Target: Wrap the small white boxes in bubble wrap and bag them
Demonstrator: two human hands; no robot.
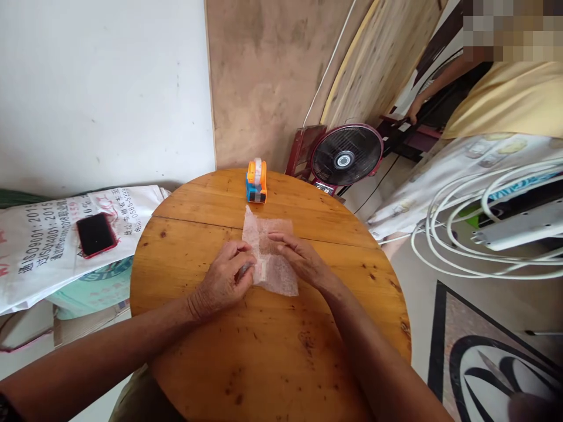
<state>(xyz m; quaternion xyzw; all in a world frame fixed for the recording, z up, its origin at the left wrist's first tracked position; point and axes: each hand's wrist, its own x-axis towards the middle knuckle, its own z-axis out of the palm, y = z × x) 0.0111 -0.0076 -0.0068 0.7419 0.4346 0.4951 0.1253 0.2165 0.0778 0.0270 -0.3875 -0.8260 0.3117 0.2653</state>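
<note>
A thin, translucent white sheet that looks like bubble wrap point(281, 281) lies on the round wooden table point(272, 351). My left hand point(226, 275) is closed at its left edge, with fingers and thumb curled together on that edge. Whether anything small is also between those fingers cannot be made out. My right hand point(303, 261) rests over the right side of the sheet, its fingers stretched out and slightly bent. A pale strip runs down the sheet between my hands. Beyond the sheet stands an orange and blue tape dispenser point(257, 181) with a roll of tape on it.
To the left, a phone with a red edge point(97, 234) lies on printed white sacks point(145, 211). A round fan point(345, 157) stands behind the table. At right are coiled white cable point(422, 252) and a person in a yellow top point(505, 105).
</note>
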